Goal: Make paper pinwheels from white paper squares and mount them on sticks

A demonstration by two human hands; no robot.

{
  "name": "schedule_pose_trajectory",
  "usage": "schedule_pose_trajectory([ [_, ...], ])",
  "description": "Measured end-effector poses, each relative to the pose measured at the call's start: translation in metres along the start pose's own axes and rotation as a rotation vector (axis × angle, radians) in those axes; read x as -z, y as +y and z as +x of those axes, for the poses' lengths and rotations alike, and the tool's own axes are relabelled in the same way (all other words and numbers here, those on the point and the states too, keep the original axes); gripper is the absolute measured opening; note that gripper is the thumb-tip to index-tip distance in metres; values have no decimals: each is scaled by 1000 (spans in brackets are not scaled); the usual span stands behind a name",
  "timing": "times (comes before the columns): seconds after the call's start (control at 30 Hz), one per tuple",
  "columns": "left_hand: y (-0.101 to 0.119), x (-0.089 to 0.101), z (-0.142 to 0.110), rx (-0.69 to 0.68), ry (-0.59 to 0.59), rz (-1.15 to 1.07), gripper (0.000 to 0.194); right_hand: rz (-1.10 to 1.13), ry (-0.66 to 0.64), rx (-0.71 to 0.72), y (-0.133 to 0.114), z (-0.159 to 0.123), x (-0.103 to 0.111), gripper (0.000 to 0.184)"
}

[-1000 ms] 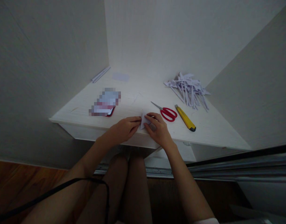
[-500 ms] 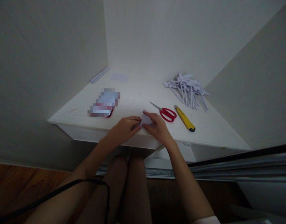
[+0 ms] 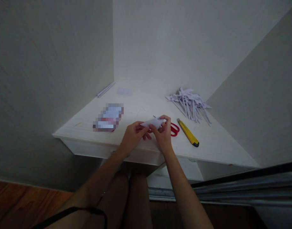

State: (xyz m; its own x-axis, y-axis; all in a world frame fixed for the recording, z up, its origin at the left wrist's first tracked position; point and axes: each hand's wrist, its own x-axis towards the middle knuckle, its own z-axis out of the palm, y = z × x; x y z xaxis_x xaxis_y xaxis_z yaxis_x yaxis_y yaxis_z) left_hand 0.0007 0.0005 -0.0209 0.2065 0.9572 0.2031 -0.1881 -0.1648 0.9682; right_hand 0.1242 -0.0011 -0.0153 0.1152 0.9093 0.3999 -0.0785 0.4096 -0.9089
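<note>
A small folded piece of white paper is held between both hands, raised a little over the front of the white tabletop. My left hand pinches its left corner. With thumb and fingers, my right hand grips its right side. Just behind the right hand lie red-handled scissors, their blades mostly hidden by the paper and hand. A yellow utility knife rests to the right of them.
Several paper pinwheel-like pieces with rolled paper sticks are heaped at the back right. Rolled paper sticks lie at the back left, near a flat paper piece. A blurred-out flat object lies at left. Walls enclose the tabletop.
Both hands have lifted the folded paper off the tabletop and tilted it, its point now toward the left. The right hand has moved in front of the scissors. The view has tipped upward slightly.
</note>
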Motion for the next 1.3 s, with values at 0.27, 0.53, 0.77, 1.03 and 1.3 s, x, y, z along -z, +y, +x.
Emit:
schedule_pose_trajectory([
  [0.27, -9, -2, 7, -110, 316, 94, 11, -280, -3, 78, 8, -6, 8, 10],
  [0.53, 1, -5, -2, -162, 208, 215, 19, -317, 69, 114, 8, -3, 10, 10],
  [0.77, -2, -8, -11, -235, 248, 331, 23, -370, 62, 72, 4, -7, 10, 13],
  [1.03, -3, -8, -15, -253, 249, 393, 24, -342, 35, 40, 5, -11, 11, 15],
  [1.3, -5, -9, -15, -218, 249, 299, 21, -292, -10, -1, 1, -13, 11, 15],
])
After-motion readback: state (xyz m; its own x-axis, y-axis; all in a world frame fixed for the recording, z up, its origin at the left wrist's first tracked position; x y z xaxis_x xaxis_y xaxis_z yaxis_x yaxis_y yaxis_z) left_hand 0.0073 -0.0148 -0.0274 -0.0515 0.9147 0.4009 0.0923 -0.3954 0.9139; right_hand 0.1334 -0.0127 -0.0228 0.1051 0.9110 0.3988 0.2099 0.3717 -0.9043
